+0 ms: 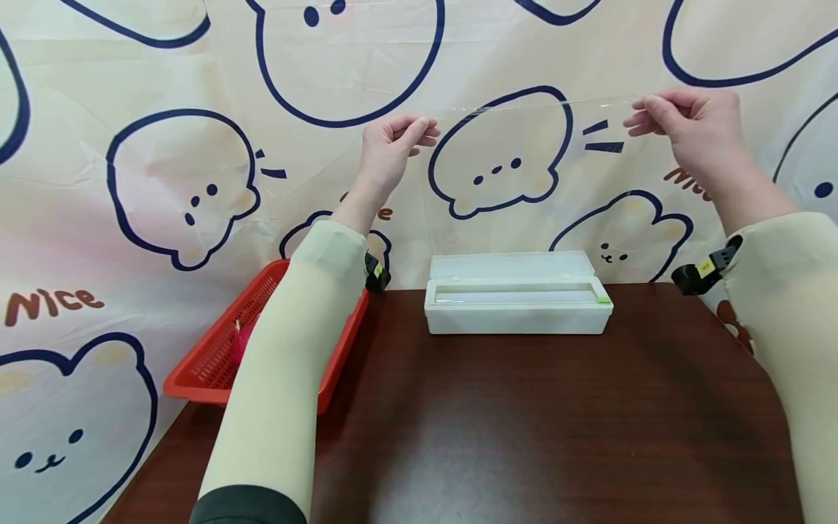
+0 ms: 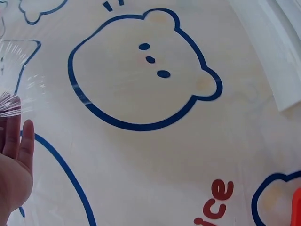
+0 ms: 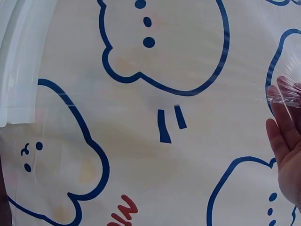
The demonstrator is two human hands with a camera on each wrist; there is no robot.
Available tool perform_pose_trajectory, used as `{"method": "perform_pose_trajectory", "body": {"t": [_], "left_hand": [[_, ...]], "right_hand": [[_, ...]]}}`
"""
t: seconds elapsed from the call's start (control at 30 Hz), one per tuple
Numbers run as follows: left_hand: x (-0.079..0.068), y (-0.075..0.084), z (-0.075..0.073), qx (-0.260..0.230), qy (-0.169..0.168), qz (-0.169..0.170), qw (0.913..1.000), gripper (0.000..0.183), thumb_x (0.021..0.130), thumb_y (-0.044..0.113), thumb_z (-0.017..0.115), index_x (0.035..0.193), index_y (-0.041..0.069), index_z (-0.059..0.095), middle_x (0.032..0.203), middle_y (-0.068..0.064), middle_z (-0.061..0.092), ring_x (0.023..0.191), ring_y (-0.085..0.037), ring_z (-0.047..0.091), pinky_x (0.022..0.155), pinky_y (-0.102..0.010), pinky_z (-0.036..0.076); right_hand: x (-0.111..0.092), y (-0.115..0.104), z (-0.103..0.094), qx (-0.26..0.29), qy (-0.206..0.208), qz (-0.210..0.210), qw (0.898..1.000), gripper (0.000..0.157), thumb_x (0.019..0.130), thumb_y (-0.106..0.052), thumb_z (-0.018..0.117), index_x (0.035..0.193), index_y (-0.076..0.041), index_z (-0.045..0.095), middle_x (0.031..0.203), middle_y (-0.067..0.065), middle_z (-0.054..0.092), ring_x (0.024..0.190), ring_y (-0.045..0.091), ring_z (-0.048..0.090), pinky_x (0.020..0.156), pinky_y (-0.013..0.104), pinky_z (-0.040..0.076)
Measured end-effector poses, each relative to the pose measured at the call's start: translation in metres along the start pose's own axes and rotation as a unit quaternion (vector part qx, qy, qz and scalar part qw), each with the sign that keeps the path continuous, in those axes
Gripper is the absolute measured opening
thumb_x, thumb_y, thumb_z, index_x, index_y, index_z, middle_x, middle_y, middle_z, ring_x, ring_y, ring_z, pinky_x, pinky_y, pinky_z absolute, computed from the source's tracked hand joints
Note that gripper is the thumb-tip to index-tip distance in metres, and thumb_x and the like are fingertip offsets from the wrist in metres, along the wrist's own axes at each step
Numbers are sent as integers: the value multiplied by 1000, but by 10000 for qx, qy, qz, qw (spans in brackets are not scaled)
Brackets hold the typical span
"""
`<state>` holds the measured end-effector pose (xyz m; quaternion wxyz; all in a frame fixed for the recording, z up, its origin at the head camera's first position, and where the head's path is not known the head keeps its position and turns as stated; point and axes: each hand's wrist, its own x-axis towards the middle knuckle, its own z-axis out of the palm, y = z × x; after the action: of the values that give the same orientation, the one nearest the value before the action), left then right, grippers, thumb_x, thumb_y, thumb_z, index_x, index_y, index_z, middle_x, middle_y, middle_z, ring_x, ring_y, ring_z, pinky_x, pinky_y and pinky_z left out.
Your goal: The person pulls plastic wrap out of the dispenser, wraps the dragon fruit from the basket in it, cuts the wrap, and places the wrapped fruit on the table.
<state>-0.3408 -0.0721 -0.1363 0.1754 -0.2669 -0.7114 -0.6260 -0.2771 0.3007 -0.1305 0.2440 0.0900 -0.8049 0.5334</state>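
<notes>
A sheet of clear plastic wrap (image 1: 524,107) is stretched between my raised hands, its top edge showing as a faint shiny line. My left hand (image 1: 393,149) pinches one upper corner between thumb and fingers; my right hand (image 1: 703,127) pinches the other. In the left wrist view, gathered creases of the wrap (image 2: 8,106) fan out at the fingers. Similar creases show by the right hand (image 3: 289,160) in the right wrist view. Below the sheet, a white wrap dispenser box (image 1: 517,320) sits on the table with its lid raised. Where the sheet's lower edge lies is hard to see.
On the left of the dark brown table (image 1: 524,429) stands a red plastic basket (image 1: 190,391), partly hidden by my left sleeve, with something pink (image 1: 242,340) inside. Behind everything hangs a cream cloth (image 1: 340,65) printed with blue cartoon outlines. A green tab (image 1: 603,300) marks the box's right end.
</notes>
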Motion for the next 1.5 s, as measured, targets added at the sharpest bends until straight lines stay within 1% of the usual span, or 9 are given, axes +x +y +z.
{"method": "perform_pose_trajectory", "body": {"t": [0.07, 0.13, 0.23, 0.43, 0.63, 0.77, 1.03, 1.33, 1.5], "left_hand": [[0, 0, 0, -101, 24, 10, 9999, 22, 97, 18, 61, 108, 1, 71, 96, -5, 72, 92, -18, 66, 89, -33, 48], [0, 0, 1, -157, 51, 24, 9999, 22, 97, 17, 62, 108, 0, 71, 96, -5, 72, 92, -18, 66, 89, -33, 48], [1, 2, 0, -170, 96, 95, 9998, 23, 97, 17, 61, 108, 0, 71, 96, -6, 72, 91, -18, 67, 87, -31, 49], [1, 7, 0, -194, 178, 207, 9994, 21, 97, 17, 61, 105, 1, 72, 96, -6, 72, 90, -18, 67, 84, -29, 50], [-6, 12, 2, -451, -16, 90, 9989, 19, 98, 19, 59, 105, 5, 71, 97, -7, 73, 92, -18, 69, 84, -31, 52], [-15, 13, 3, -468, -103, 98, 9988, 20, 99, 18, 57, 107, 5, 70, 98, -7, 73, 90, -19, 69, 82, -32, 53], [-43, 17, 0, -621, -324, 233, 9973, 22, 99, 18, 58, 109, 1, 69, 96, -9, 73, 87, -21, 70, 81, -31, 54], [-74, 15, -4, -598, -540, 527, 9954, 22, 99, 16, 57, 109, -1, 68, 96, -11, 73, 86, -22, 70, 78, -34, 56], [-96, 13, -8, -469, -673, 607, 9948, 23, 99, 17, 57, 109, 2, 70, 97, -12, 73, 85, -23, 71, 74, -33, 56]], "right_hand": [[-1, 0, 0, 114, 8, -48, 9999, 40, 90, -41, 60, 119, -15, 70, 94, -10, 71, 97, 1, 63, 58, 15, 50], [-2, -1, 1, 212, 32, -113, 9997, 40, 90, -39, 60, 119, -13, 70, 93, -8, 71, 93, 1, 65, 74, 12, 49], [-2, -3, 2, 313, 109, -246, 9991, 39, 91, -37, 60, 118, -11, 70, 91, -6, 71, 86, 3, 67, 85, 9, 44], [-4, -9, 2, 611, 168, -332, 9974, 40, 90, -36, 61, 118, -9, 70, 91, -5, 71, 81, 5, 68, 79, 9, 46], [-10, -10, -3, 941, 120, -323, 9950, 39, 89, -33, 63, 118, -8, 69, 91, -1, 71, 77, 8, 69, 77, 10, 47], [-19, -9, -5, 922, 67, -346, 9951, 39, 90, -33, 63, 118, -8, 69, 89, -1, 72, 76, 8, 69, 72, 12, 49], [-41, -9, -8, 809, 81, -542, 9952, 33, 94, -29, 62, 116, -4, 69, 84, 0, 73, 67, 9, 69, 41, 17, 43], [-70, -8, -4, 417, 163, -950, 9945, 24, 98, -18, 57, 110, -2, 71, 77, -2, 70, 63, 8, 66, 62, 13, 51], [-87, -3, 1, 364, 368, -1142, 9921, 24, 99, -14, 57, 113, 1, 70, 77, -2, 69, 64, 8, 65, 63, 14, 51]]}}
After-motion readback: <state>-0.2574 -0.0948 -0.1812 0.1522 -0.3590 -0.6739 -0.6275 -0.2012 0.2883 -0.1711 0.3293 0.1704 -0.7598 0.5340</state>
